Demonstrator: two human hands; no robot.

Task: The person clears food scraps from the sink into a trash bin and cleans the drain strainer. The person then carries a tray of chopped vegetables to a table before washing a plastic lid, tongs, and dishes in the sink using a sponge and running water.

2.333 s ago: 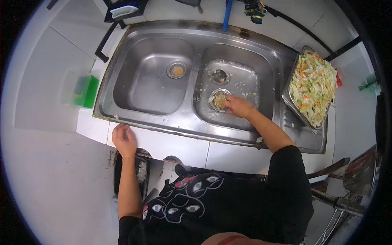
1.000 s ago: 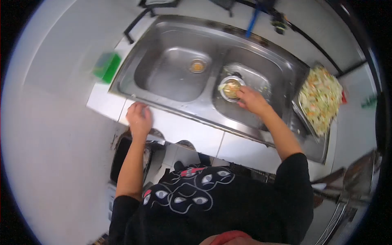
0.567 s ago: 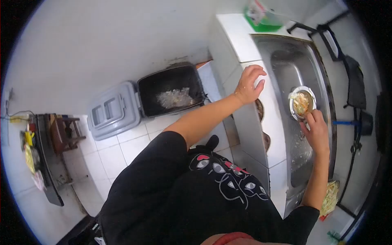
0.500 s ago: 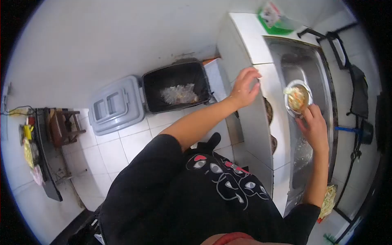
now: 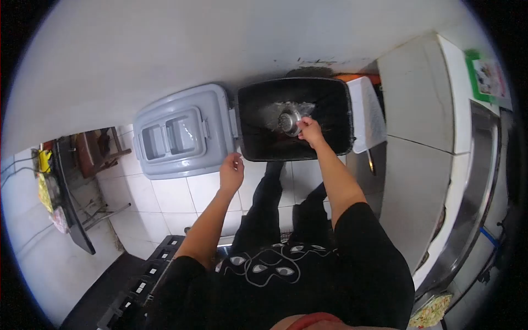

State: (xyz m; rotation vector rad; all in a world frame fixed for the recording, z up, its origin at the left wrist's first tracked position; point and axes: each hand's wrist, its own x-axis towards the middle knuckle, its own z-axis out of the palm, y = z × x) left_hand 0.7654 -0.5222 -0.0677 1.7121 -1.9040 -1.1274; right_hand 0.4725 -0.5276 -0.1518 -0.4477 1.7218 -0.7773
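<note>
Over the black-lined trash bin (image 5: 248,137), my right hand (image 5: 311,132) grips a round metal sink strainer (image 5: 288,122). The strainer is tipped, and its perforated base faces up toward me. Its inner side is hidden from view. Clear crumpled plastic (image 5: 308,105) shows inside the bin behind it. My left hand (image 5: 232,173) hangs by the near left corner of the bin, beside the grey lid (image 5: 220,159). Its fingers are loosely curled, with nothing visible in them.
The lid hangs open to the bin's left. A white container (image 5: 367,118) stands right of the bin. The tiled counter (image 5: 461,132) and steel sink (image 5: 479,165) run along the right. A tray of shredded vegetables (image 5: 432,312) sits at lower right, and a wooden stool (image 5: 96,154) at left.
I have turned from the sink to the bin. The strainer, which held food scraps upright over the sink, is now tipped inside the bin. My left hand has moved down beside the lid.
</note>
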